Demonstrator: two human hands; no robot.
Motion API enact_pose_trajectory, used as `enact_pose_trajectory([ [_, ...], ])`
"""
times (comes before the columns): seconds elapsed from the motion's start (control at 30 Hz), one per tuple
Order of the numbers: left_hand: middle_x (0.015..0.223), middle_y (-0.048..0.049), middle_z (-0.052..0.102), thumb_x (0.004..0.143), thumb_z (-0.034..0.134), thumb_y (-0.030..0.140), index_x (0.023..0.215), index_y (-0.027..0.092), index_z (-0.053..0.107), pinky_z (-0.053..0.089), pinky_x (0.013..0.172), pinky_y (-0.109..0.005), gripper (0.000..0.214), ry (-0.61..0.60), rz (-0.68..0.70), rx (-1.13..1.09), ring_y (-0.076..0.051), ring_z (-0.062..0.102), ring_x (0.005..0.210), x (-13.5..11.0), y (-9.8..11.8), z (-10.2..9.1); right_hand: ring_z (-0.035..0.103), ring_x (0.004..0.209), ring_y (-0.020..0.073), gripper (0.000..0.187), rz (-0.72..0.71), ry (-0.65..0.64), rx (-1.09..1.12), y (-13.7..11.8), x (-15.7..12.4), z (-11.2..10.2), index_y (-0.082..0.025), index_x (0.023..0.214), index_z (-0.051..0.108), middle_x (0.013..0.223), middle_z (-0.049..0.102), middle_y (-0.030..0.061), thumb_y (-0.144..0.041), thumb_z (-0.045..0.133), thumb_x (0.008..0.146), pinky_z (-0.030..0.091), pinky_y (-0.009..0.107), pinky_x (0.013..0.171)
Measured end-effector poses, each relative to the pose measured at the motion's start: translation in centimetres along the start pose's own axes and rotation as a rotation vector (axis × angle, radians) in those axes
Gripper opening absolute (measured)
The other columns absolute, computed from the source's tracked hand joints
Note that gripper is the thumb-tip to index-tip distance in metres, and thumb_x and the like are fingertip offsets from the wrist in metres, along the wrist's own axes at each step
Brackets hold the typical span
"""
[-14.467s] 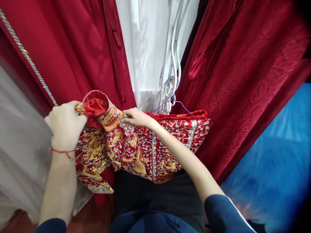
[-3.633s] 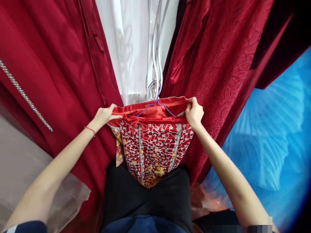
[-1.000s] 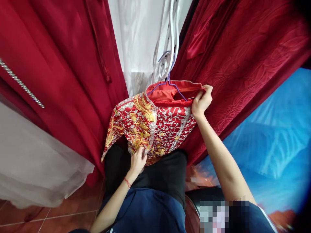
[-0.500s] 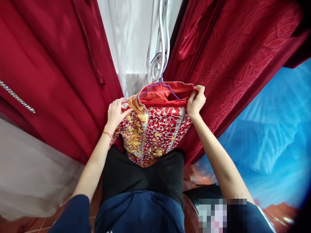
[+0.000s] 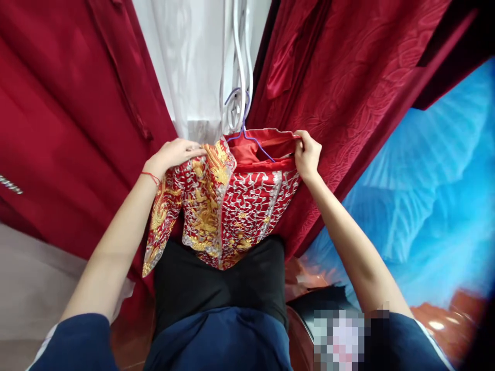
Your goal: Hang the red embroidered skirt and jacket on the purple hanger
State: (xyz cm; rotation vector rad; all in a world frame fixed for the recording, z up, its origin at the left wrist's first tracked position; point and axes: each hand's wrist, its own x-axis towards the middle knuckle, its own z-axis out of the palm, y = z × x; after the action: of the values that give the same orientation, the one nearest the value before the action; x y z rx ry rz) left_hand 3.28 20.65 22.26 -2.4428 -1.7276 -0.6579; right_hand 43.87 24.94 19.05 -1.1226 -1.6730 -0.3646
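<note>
A red garment (image 5: 240, 206) embroidered in gold and silver hangs on a purple wire hanger (image 5: 247, 139) in front of me. My left hand (image 5: 174, 154) rests on its upper left part, fingers laid over the gold-patterned cloth and holding it up. My right hand (image 5: 307, 154) pinches the red lining at the garment's top right edge. The hanger's hook reaches up among white curved hooks (image 5: 240, 67).
Dark red dresses (image 5: 77, 103) hang at left and a patterned red one (image 5: 348, 77) at right. White sheer fabric (image 5: 193, 62) hangs behind. A blue and orange backdrop (image 5: 425, 206) fills the right. Pale cloth (image 5: 31, 288) lies at lower left.
My left hand has risen from the garment's lower hem to its top left, lifting the gold-embroidered part. My right hand has kept its grip on the top right edge.
</note>
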Motion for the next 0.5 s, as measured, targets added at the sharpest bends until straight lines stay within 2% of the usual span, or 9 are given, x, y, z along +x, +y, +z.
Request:
enact_pose_trajectory([
  [0.07, 0.071, -0.0044, 0.066, 0.084, 0.051, 0.065, 0.075, 0.02, 0.069, 0.036, 0.059, -0.028, 0.049, -0.254, -0.002, 0.006, -0.018, 0.054, 0.061, 0.9, 0.6, 0.6, 0.066, 0.095, 0.0207, 0.037, -0.049, -0.038, -0.022, 0.1, 0.6, -1.6, -0.02, 0.108, 0.065, 0.104, 0.072, 0.0082, -0.017, 0.032, 0.093, 0.049, 0.033, 0.085],
  [0.1, 0.073, -0.0052, 0.067, 0.084, 0.05, 0.065, 0.077, 0.02, 0.07, 0.039, 0.059, -0.029, 0.049, -0.302, 0.005, -0.01, -0.019, 0.055, 0.061, 1.0, 1.0, 1.1, 0.066, 0.097, 0.0209, 0.037, -0.065, -0.043, -0.028, 0.1, 0.7, -2.2, -0.02, 0.109, 0.066, 0.106, 0.072, 0.0086, -0.017, 0.033, 0.093, 0.049, 0.033, 0.085],
  [0.13, 0.079, -0.0061, 0.07, 0.084, 0.05, 0.062, 0.084, 0.019, 0.071, 0.042, 0.063, -0.029, 0.048, -0.284, 0.023, -0.038, -0.019, 0.058, 0.065, 0.9, 1.5, 1.5, 0.067, 0.096, 0.0211, 0.036, -0.07, -0.045, -0.034, 0.0, 0.8, -2.6, -0.02, 0.109, 0.066, 0.106, 0.072, 0.0088, -0.019, 0.034, 0.093, 0.049, 0.033, 0.084],
  [0.2, 0.099, -0.0086, 0.072, 0.085, 0.052, 0.057, 0.107, 0.018, 0.068, 0.047, 0.074, -0.03, 0.048, -0.113, 0.075, -0.085, -0.021, 0.063, 0.08, 0.1, 2.6, 2.4, 0.067, 0.088, 0.0215, 0.034, -0.017, -0.034, -0.057, 0.0, 0.6, -2.8, -0.02, 0.11, 0.067, 0.099, 0.072, 0.0091, -0.023, 0.036, 0.095, 0.049, 0.034, 0.081],
  [0.27, 0.11, -0.0114, 0.07, 0.083, 0.056, 0.059, 0.122, 0.017, 0.061, 0.047, 0.083, -0.033, 0.057, 0.055, 0.102, -0.071, -0.023, 0.064, 0.091, -1.0, 3.8, 3.1, 0.065, 0.081, 0.0234, 0.032, 0.105, -0.012, -0.112, 0.1, 0.4, -2.2, -0.019, 0.106, 0.068, 0.09, 0.071, 0.0105, -0.03, 0.039, 0.097, 0.048, 0.036, 0.078],
  [0.33, 0.103, -0.0128, 0.07, 0.077, 0.062, 0.068, 0.117, 0.016, 0.061, 0.047, 0.083, -0.035, 0.066, 0.12, 0.067, 0.002, -0.026, 0.064, 0.09, -1.8, 4.6, 3.7, 0.064, 0.079, 0.0269, 0.035, 0.244, -0.013, -0.174, 0.5, 0.2, -1.1, -0.018, 0.094, 0.068, 0.081, 0.068, 0.013, -0.039, 0.041, 0.098, 0.048, 0.04, 0.077],
  [0.4, 0.089, -0.0114, 0.07, 0.071, 0.065, 0.074, 0.102, 0.016, 0.064, 0.047, 0.078, -0.035, 0.065, 0.14, -0.005, 0.069, -0.026, 0.063, 0.081, -2.1, 4.9, 4.0, 0.063, 0.077, 0.029, 0.041, 0.347, -0.057, -0.188, 1.2, 0.3, 0.0, -0.019, 0.079, 0.066, 0.072, 0.065, 0.014, -0.048, 0.043, 0.097, 0.049, 0.041, 0.075],
  [0.5, 0.071, -0.0062, 0.065, 0.074, 0.063, 0.075, 0.079, 0.019, 0.062, 0.044, 0.072, -0.032, 0.056, 0.137, -0.062, 0.094, -0.022, 0.059, 0.07, -2.0, 4.7, 3.5, 0.061, 0.072, 0.0276, 0.044, 0.441, -0.156, -0.136, 2.1, 0.5, 1.1, -0.021, 0.068, 0.058, 0.066, 0.061, 0.0126, -0.05, 0.042, 0.097, 0.048, 0.039, 0.069],
])
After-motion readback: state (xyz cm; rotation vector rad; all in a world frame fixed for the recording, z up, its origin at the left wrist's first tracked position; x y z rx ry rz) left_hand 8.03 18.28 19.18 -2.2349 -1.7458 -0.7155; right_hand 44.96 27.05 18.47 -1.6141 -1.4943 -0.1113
